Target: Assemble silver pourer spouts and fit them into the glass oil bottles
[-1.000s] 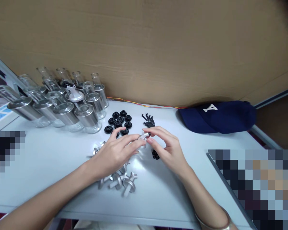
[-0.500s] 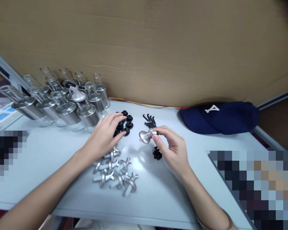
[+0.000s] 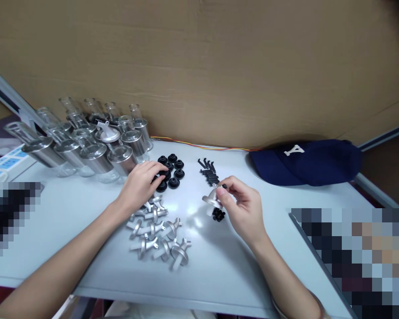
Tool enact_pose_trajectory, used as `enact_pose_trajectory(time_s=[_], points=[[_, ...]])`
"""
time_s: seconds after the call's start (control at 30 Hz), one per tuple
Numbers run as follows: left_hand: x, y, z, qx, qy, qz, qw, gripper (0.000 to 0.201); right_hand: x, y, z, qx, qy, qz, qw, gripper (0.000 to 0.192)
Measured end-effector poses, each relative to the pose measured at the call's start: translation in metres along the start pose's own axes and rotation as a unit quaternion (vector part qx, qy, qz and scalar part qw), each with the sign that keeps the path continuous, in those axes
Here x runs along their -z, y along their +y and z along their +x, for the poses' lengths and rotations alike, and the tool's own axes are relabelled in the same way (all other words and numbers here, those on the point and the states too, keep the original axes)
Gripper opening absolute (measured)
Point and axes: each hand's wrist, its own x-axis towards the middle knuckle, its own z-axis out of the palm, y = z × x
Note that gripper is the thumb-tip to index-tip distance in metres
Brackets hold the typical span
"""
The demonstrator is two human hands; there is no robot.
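Note:
My right hand pinches a silver pourer spout with a round flange, tilted above the table. A small black piece shows at its fingertips. My left hand reaches into a cluster of black ribbed rubber stoppers, thumb and forefinger closed around one stopper at the near left of the group. Several more silver pourer spouts with pale stems lie in front of my left hand. Beyond my right hand are black lever pieces; small black parts lie beside it.
Several glass bottles with metal sleeves stand at the back left, one carrying a fitted silver spout. A navy cap lies at the back right. Thin coloured wires run along the cardboard wall. A white power strip is far left.
My left hand has drawn back slightly left and closed on a stopper. My right hand has tipped the pourer spout so its flange faces downward, moving it slightly right and nearer.

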Motion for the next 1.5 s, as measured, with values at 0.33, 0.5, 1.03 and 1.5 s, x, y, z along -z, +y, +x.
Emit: enact_pose_trajectory(time_s=[0.33,0.5,1.03,1.5], points=[[0.008,0.058,-0.009,0.148,0.019,-0.423,0.894,0.018,0.003,0.000,0.000,0.019,0.071,0.007,0.997,0.022],[0.001,0.070,-0.014,0.224,-0.046,-0.544,0.808,0.022,0.002,0.001,-0.002,0.024,0.084,0.041,0.995,0.017],[0.001,0.071,-0.015,0.238,0.014,-0.577,0.781,0.021,-0.004,-0.004,0.000,-0.049,-0.001,0.138,0.989,0.009],[0.003,0.072,-0.010,0.249,0.038,-0.593,0.765,0.021,-0.001,0.002,0.001,-0.043,-0.117,0.054,0.991,0.018]])
